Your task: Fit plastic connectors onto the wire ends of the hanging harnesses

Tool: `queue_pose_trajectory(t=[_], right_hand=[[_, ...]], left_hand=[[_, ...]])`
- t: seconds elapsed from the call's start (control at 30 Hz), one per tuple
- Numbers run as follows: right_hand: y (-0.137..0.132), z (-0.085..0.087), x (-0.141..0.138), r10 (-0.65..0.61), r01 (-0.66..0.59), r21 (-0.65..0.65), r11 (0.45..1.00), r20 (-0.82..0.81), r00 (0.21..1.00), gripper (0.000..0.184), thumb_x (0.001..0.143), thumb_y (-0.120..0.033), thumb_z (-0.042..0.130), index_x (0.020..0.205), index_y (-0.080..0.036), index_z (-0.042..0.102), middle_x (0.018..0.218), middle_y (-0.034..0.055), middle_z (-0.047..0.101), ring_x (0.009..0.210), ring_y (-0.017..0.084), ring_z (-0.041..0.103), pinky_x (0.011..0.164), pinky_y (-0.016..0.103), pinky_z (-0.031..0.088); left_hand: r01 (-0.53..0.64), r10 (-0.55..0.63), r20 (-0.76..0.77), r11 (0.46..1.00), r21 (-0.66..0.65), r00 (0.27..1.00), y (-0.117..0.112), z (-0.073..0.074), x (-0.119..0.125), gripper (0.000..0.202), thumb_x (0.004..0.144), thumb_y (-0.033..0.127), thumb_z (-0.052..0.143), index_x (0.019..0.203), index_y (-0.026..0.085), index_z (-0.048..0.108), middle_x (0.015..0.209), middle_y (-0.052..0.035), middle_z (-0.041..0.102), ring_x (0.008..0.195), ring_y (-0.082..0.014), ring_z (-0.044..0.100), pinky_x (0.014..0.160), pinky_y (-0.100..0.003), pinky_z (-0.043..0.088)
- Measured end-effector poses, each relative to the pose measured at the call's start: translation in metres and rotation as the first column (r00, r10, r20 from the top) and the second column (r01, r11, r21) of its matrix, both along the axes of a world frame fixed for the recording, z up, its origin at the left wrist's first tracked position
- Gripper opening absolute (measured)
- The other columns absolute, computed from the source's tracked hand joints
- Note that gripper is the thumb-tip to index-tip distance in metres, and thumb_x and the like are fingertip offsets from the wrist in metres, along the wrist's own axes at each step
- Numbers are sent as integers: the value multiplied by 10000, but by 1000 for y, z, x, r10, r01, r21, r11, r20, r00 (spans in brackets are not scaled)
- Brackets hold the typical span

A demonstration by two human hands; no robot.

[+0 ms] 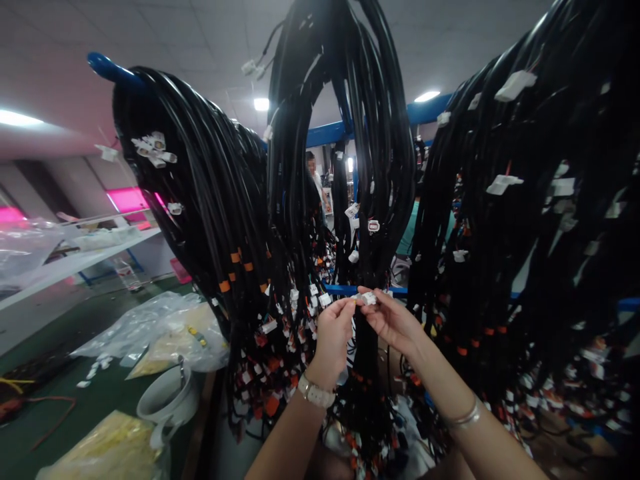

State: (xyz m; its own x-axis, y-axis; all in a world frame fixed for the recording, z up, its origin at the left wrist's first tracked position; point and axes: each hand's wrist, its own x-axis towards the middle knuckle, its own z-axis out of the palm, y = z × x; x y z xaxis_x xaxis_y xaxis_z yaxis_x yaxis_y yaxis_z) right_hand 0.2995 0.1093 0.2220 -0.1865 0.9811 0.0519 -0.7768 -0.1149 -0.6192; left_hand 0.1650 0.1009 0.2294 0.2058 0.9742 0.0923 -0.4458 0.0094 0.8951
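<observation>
White connector (pixel 369 298) sits pinched between both hands, right at the middle of the view, just in front of the hanging black wire harness bundle (pixel 367 167) it belongs to. The left hand (pixel 334 333), a pale watch (pixel 316 393) on its wrist, closes thumb and forefinger on the connector's left end; the right hand (pixel 393 320), with a thin bangle (pixel 465 417) further down the arm, nips the right end, fingers drawn tight with barely any gap. Thick looped bundles crowd in on every side: one draped over a blue rack arm (pixel 107 69) to the left, another mass (pixel 540 220) filling the right, all bristling with white plugs and orange tape bands (they screen most of what lies behind). Through the gap, a person (pixel 314 175) stands far back. Lower left, a green worktable (pixel 75 400) carries clear plastic bags (pixel 145 327), a white cup (pixel 167 400) and a yellowish bag (pixel 110 450). A white shelf (pixel 70 263) runs along the left wall; ceiling lights (pixel 261 104) glow above.
</observation>
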Motion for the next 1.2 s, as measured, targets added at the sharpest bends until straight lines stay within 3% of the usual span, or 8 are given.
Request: queue_pose_trajectory(t=[0.2,0.4,0.6,0.73,0.97,1.2], right_hand=[[1,1,1,-57,57,27,998,-9,998,111,761,-152,666,866,-124,685,894,112,718,780,159,692,705,207,565],[-2,-2,-6,-63,59,149,987,24,998,93,753,-205,700,838,-196,663,1024,67,697,846,131,652,744,231,534],[-3,-3,-7,-121,116,121,986,36,992,154,703,-223,752,829,-197,669,930,46,714,778,109,641,661,180,518],[-2,0,-6,-138,133,111,985,43,990,190,685,-178,760,853,-175,671,961,80,714,854,147,657,768,232,538],[-2,0,-8,-111,114,177,978,-26,994,81,735,-151,704,803,-162,660,992,96,702,1065,217,610,912,336,507],[0,1,-11,-65,82,134,988,-125,990,73,742,-110,627,732,-182,632,984,77,706,1128,233,577,926,345,503]], left_hand=[[9,-9,4,1000,22,1000,3,5,-5,353,666,397,737,842,109,634,511,92,330,416,-11,203,382,-163,142],[22,-22,0,999,26,1000,4,5,2,387,659,424,738,867,106,664,526,79,366,420,-8,191,393,-171,146],[13,-13,37,1000,-1,999,1,3,6,367,664,409,739,861,109,661,516,88,323,417,-11,186,384,-161,136],[-4,4,23,1000,7,1000,1,2,4,377,659,413,743,873,111,673,515,82,346,416,-9,201,385,-157,165],[-55,54,27,998,35,998,3,3,4,365,667,404,738,865,105,670,519,79,351,420,-7,198,382,-164,148],[-86,86,10,996,24,996,-2,1,12,351,687,413,712,848,105,662,515,84,337,417,-9,191,384,-166,140]])
